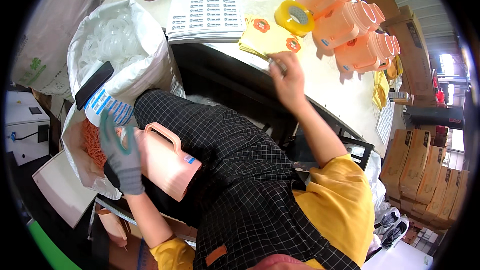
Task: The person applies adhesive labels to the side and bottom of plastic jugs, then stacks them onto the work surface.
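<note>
A peach plastic jug (167,162) lies tilted across my lap, its looped handle upward and a small blue label near its base. My left hand (124,162), in a grey and green work glove, is closed on the jug's mouth end; the glove is slightly blurred. Over the table's near edge, my bare right hand (289,80) has its fingers curled together beside the stack of yellow printed sheets (261,42). What its fingertips pinch is too small to make out. Just above my left fingers hangs a blue and white label sheet (107,106), with a black phone (95,85) beside it.
Several peach jugs (345,22) stand at the table's right, near a yellow tape roll (295,18). White printed sheets (207,7) lie farther left. A white sack (150,52) holds clear rings; another contains orange strands (92,142). Cardboard boxes (417,165) are stacked at right.
</note>
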Motion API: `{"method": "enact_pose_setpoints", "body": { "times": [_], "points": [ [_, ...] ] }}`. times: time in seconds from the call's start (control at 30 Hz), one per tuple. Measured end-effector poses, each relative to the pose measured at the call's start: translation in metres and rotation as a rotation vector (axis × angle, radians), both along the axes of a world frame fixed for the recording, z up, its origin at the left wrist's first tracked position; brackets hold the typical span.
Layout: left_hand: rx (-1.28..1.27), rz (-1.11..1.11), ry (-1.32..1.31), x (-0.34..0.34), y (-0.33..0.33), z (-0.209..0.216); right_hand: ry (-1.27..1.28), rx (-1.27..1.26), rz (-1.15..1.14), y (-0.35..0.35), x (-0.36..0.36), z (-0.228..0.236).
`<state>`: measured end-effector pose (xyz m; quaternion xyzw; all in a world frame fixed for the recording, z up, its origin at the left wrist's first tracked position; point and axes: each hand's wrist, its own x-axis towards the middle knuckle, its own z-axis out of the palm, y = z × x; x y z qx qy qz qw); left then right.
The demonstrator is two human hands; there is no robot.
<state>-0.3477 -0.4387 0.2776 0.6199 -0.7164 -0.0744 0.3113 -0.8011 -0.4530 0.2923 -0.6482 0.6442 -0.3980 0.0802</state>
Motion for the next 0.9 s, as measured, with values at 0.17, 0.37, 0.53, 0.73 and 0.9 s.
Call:
{"method": "enact_pose_setpoints", "body": {
  "times": [0.17,0.37,0.53,0.73,0.9],
  "points": [
    [-0.035,-0.664,-0.236,-0.21,-0.064,0.041,0.272,-0.051,-0.003,-0.057,-0.067,-0.015],
    [-0.04,-0.703,-0.293,-0.329,-0.109,-0.039,0.372,0.109,0.075,-0.084,-0.076,-0.03],
    [-0.003,-0.698,-0.317,-0.332,-0.107,-0.052,0.399,0.04,0.025,-0.097,-0.073,-0.03],
    [-0.036,-0.697,-0.262,-0.335,-0.106,-0.05,-0.311,0.048,-0.119,-0.108,-0.088,-0.032],
    [0.091,-0.691,-0.632,-0.336,-0.103,-0.02,-0.066,-0.134,0.035,-0.087,-0.05,0.002]
  ]
}}
